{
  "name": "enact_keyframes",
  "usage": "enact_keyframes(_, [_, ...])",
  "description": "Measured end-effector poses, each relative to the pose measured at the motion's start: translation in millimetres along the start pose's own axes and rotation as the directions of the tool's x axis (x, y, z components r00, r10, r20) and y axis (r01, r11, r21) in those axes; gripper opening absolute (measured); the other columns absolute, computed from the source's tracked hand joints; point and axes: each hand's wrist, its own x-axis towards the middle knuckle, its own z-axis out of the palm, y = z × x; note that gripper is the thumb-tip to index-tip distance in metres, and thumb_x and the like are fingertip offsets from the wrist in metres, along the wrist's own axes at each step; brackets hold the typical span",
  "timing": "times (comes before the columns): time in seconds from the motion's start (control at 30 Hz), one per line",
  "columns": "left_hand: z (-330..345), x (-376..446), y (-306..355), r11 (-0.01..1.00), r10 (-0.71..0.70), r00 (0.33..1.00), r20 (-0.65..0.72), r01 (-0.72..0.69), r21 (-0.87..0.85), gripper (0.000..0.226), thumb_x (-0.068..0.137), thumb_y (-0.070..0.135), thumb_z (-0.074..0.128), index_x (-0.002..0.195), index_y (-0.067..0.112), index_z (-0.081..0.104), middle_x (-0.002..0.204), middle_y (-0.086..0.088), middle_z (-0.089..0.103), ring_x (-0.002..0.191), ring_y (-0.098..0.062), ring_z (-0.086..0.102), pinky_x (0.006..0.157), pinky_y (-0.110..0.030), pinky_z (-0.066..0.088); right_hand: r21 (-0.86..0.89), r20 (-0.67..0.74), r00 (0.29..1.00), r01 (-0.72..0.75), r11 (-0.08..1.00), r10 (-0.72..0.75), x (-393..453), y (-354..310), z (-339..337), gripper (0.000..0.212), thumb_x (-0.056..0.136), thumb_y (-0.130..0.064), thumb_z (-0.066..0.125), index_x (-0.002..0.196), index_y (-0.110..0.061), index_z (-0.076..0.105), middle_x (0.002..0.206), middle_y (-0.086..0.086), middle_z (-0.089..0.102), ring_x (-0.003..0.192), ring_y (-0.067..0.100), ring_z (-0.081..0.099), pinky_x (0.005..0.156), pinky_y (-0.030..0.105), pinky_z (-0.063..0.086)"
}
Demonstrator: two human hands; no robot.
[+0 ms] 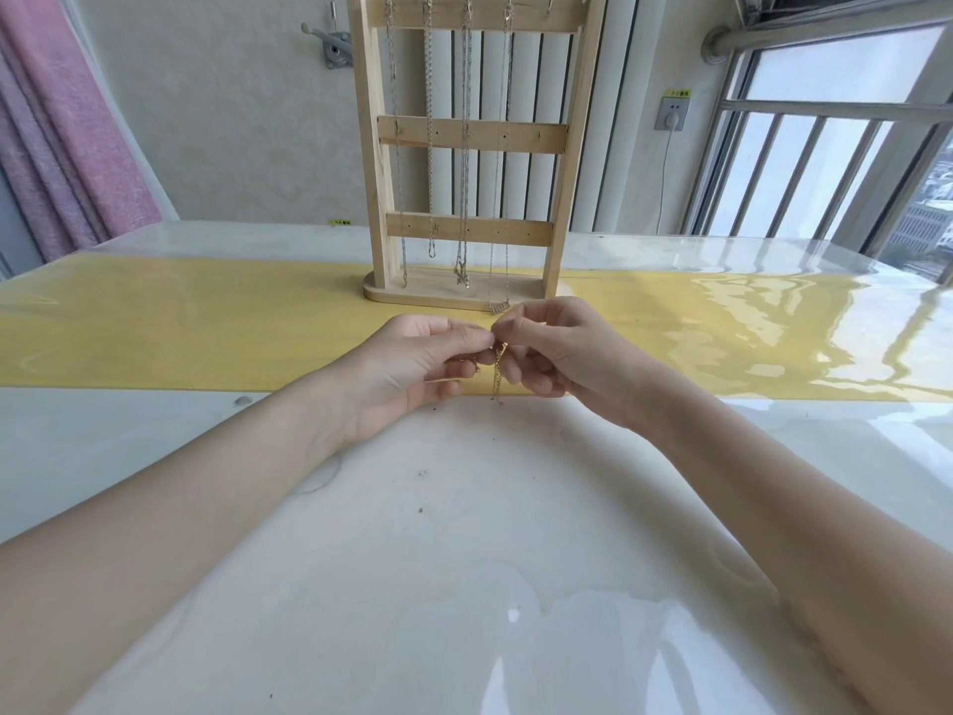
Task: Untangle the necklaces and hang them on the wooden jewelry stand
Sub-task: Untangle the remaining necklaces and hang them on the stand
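A thin gold necklace point(497, 376) hangs in a short bunch between my two hands, just above the table. My left hand point(417, 371) pinches it from the left with thumb and fingertips. My right hand point(546, 348) pinches it from the right, fingertips almost touching the left ones. Behind them stands the wooden jewelry stand point(472, 134) on its oval base. Several silver chains point(464, 147) hang from hooks on its top bar; one pendant point(499, 307) reaches the base's front edge.
The table has a glossy white top point(464, 559) with a yellow band point(180, 327) across the middle. A pink curtain point(67, 121) hangs at the left, a barred window point(825, 147) at the right. A wall socket with a cable point(670, 116) sits behind.
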Motion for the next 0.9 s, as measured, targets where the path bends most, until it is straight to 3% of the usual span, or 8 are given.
enact_keyframes(0.17, [1.7,-1.7,0.9,0.999,-0.047,0.997,-0.059,0.048,0.021,0.005,0.082,0.014,0.066,0.086,0.011,0.067,0.063,0.008,0.061,0.054,-0.002,0.047,0.044,-0.012,0.036,0.032,-0.04,0.999,0.036,0.999,-0.035,1.2,-0.2,2.0,0.022,0.097,-0.014,0.052,0.075,-0.011,0.051,0.053,0.004,0.053,0.039,0.012,0.034,0.04,0.019,0.025])
enact_keyframes(0.33, [4.0,-2.2,2.0,0.996,-0.032,0.996,-0.078,0.039,0.086,0.009,0.082,0.012,0.067,0.076,0.017,0.063,0.063,0.008,0.058,0.058,-0.005,0.045,0.044,-0.014,0.032,-0.053,-0.074,0.996,0.038,0.998,-0.042,1.5,-1.8,3.0,0.02,0.095,-0.008,0.051,0.076,-0.005,0.052,0.051,0.004,0.051,0.038,0.012,0.032,0.039,0.019,0.025])
enact_keyframes(0.57, [3.6,-4.1,4.6,0.982,-0.07,0.997,0.034,0.063,0.179,0.018,0.082,0.009,0.066,0.07,0.02,0.059,0.064,0.007,0.053,0.053,-0.003,0.045,0.048,-0.015,0.032,-0.134,-0.096,0.995,-0.015,0.991,0.002,-0.2,-1.6,0.1,0.018,0.09,-0.003,0.054,0.071,-0.004,0.053,0.041,-0.008,0.039,0.038,0.01,0.028,0.04,0.018,0.022])
enact_keyframes(0.73, [1.6,-6.0,6.8,0.983,-0.084,0.993,0.078,0.07,0.169,0.01,0.083,0.011,0.064,0.076,0.017,0.061,0.066,0.006,0.056,0.054,-0.004,0.048,0.051,-0.016,0.033,-0.062,-0.05,0.998,-0.034,0.998,0.031,-0.3,-0.3,-0.6,0.014,0.091,-0.004,0.053,0.077,-0.004,0.052,0.046,-0.004,0.028,0.042,0.011,0.023,0.039,0.018,0.019])
enact_keyframes(0.9, [1.0,-6.4,6.2,0.996,-0.059,0.998,0.032,0.057,0.073,0.012,0.088,0.019,0.06,0.077,0.015,0.063,0.063,0.007,0.056,0.052,-0.005,0.047,0.048,-0.015,0.034,0.015,-0.015,1.0,-0.007,1.0,0.007,1.0,1.1,-0.7,0.028,0.097,-0.012,0.048,0.069,-0.01,0.049,0.047,-0.002,0.033,0.041,0.011,0.024,0.039,0.017,0.021])
